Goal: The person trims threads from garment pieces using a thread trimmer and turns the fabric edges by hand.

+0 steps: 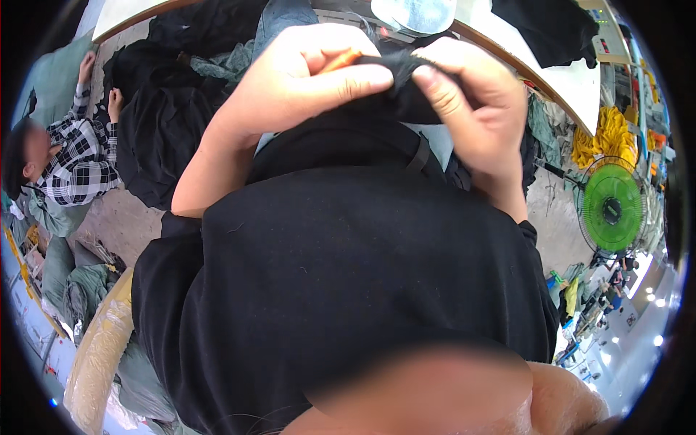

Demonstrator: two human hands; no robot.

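A piece of black fabric (426, 101) is stretched between my two hands, up in front of my body. My left hand (297, 83) is closed on its left end, the thumb pressed along the top. A slim orange object (339, 61) also sits in the fingers of that hand; most of it is hidden, so its kind cannot be told. My right hand (482, 101) pinches the fabric's right side between thumb and fingers. Between the two thumbs the cloth is bunched and slightly blurred.
Beyond my hands runs a white tabletop (576, 94) with black cloth (554, 32) on it. Dark garments (163, 141) are heaped at left, beside a person in a checked shirt (80, 167). At right stand a green fan (612, 205) and a bundle of yellow cloth (607, 138).
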